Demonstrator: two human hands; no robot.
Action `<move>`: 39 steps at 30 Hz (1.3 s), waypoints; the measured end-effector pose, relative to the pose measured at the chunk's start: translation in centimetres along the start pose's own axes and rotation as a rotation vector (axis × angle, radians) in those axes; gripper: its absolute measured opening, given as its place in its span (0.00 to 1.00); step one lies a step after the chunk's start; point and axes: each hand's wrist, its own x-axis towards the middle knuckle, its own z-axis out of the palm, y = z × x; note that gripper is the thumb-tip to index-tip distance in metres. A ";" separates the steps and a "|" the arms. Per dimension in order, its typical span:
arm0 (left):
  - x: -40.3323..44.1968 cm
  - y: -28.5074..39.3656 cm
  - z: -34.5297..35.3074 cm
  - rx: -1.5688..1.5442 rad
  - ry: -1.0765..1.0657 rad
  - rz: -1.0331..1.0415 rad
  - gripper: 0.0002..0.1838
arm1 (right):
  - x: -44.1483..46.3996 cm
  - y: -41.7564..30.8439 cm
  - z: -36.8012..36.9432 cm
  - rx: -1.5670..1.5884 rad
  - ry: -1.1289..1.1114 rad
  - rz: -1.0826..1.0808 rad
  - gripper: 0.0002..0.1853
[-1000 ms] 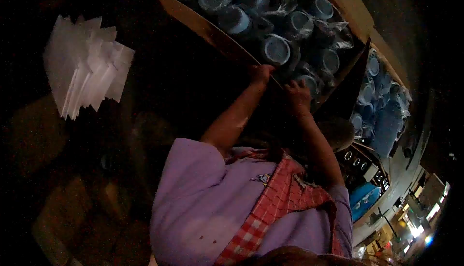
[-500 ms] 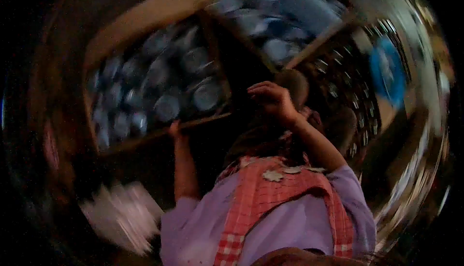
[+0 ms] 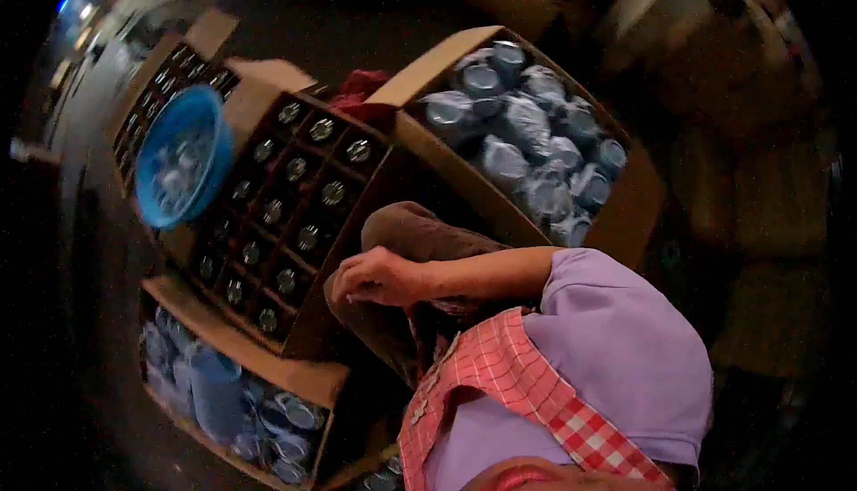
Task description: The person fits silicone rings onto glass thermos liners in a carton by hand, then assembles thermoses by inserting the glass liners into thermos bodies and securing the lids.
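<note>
On my feed the R hand (image 3: 379, 278) has its fingers (image 3: 355, 270) curled in, bunched approx. halfway to a fist; palm's turned away, so can't tell how tight they are or if there's anything small inside. L hand is out of frame, so can't tell its grip. R hand sits over the bent legs (image 3: 402, 220) in brown trousers; can't tell if it's touching them.

Nearest thing, just left of the fingertips, is the divided carton (image 3: 303, 295): tilted in my view, one piece of glassware (image 3: 309, 237) w/ a shiny rim per cell in most cells I can make out. Far edge of it has a dark red cloth (image 3: 361, 89) close by.

Far right of the hand: open box (image 3: 464, 170) packed w/ clear-wrapped cups (image 3: 527, 125), lying at mixed angles. Near left: another open box (image 3: 268, 366) of cups, incl. a tall bluish one (image 3: 217, 393) lying on top; blurry there.

Far left, btwn the divided carton and a second divided carton (image 3: 134, 125), is a blue basin (image 3: 219, 156) w/ clear pieces inside, too blurry to ID. Closest to me: lilac shirt (image 3: 625, 339), red check apron (image 3: 509, 357). Bkgd is v. dark.
</note>
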 end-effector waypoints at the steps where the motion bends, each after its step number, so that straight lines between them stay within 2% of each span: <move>1: 1.4 1.1 0.3 0.039 -0.046 0.015 0.13 | -0.4 0.0 -2.2 -0.056 0.105 -0.017 0.10; 4: 4.9 3.6 1.0 0.156 -0.185 0.103 0.13 | -4.4 -0.2 -7.5 -0.263 0.417 -0.039 0.11; 6: 7.4 3.0 1.3 0.206 -0.283 0.145 0.13 | -7.4 1.1 -8.1 -0.463 0.585 -0.017 0.11; 7: 7.3 4.0 1.7 0.239 -0.313 0.169 0.13 | -10.6 -0.2 -10.2 -0.565 0.687 0.023 0.10; 8: 7.5 5.2 2.4 0.272 -0.348 0.195 0.13 | -14.8 1.5 -12.2 -0.630 0.822 0.102 0.10; 9: 7.7 6.9 3.2 0.306 -0.375 0.230 0.14 | -19.7 2.2 -14.2 -0.819 0.950 0.204 0.13; 10: 8.3 9.3 4.1 0.338 -0.389 0.276 0.14 | -24.5 2.8 -15.5 -0.845 1.105 0.402 0.14; 11: 9.6 11.7 4.5 0.359 -0.410 0.335 0.14 | -28.9 2.2 -17.1 -0.857 1.133 0.717 0.23; 12: 17.5 12.8 4.5 0.331 -0.509 0.334 0.14 | -26.4 1.9 -12.9 -0.906 1.268 0.819 0.29; 13: 18.7 14.8 5.2 0.246 -0.531 0.362 0.14 | -28.4 4.0 -13.4 -0.834 1.408 0.815 0.35; 15: 18.5 19.8 6.7 0.000 -0.615 0.379 0.14 | -30.6 5.5 -12.4 -0.860 1.495 1.121 0.41; 16: 18.8 21.2 6.9 0.045 -0.671 0.434 0.14 | -30.9 6.9 -10.5 -0.839 1.532 1.295 0.44; 19: 19.2 24.6 8.8 0.160 -0.815 0.562 0.16 | -28.0 9.2 -8.0 -1.000 1.650 1.306 0.46; 22: 21.8 27.8 8.2 0.184 -0.883 0.666 0.17 | -25.1 5.8 -2.4 -1.111 1.587 1.207 0.44; 23: 22.7 28.5 8.3 0.184 -0.878 0.643 0.17 | -25.9 5.4 -1.0 -1.156 1.561 1.173 0.44; 25: 23.3 30.0 9.4 0.190 -0.882 0.576 0.17 | -28.7 4.5 0.5 -1.133 1.754 1.072 0.42; 28: 20.7 31.7 9.6 0.279 -0.880 0.523 0.16 | -29.3 1.3 2.1 -0.157 2.203 1.053 0.40; 29: 19.5 32.2 10.4 0.295 -0.878 0.506 0.16 | -30.9 1.0 1.2 -0.041 2.153 1.142 0.42; 30: 21.5 30.9 12.0 0.465 -0.880 0.812 0.16 | -32.6 1.4 0.2 0.066 2.085 1.227 0.43; 31: 18.3 31.8 11.9 0.431 -0.907 0.727 0.16 | -33.6 2.0 -0.5 0.172 2.005 1.307 0.45; 32: 15.2 32.6 12.7 0.391 -0.936 0.647 0.16 | -34.3 2.4 -1.1 0.142 2.040 1.213 0.45; 33: 18.7 32.2 13.6 0.334 -1.007 0.603 0.15 | -31.0 5.6 1.8 0.092 2.129 1.092 0.46; 34: 18.7 32.4 14.4 0.410 -1.023 0.625 0.15 | -31.1 5.8 1.5 0.060 2.154 1.003 0.46; 36: 19.4 31.9 15.1 0.567 -1.045 0.654 0.16 | -30.9 5.1 -1.1 -0.031 2.093 0.906 0.46; 39: 20.5 30.8 16.7 0.344 -1.085 0.587 0.16 | -31.1 5.7 -6.6 -0.094 2.021 0.832 0.42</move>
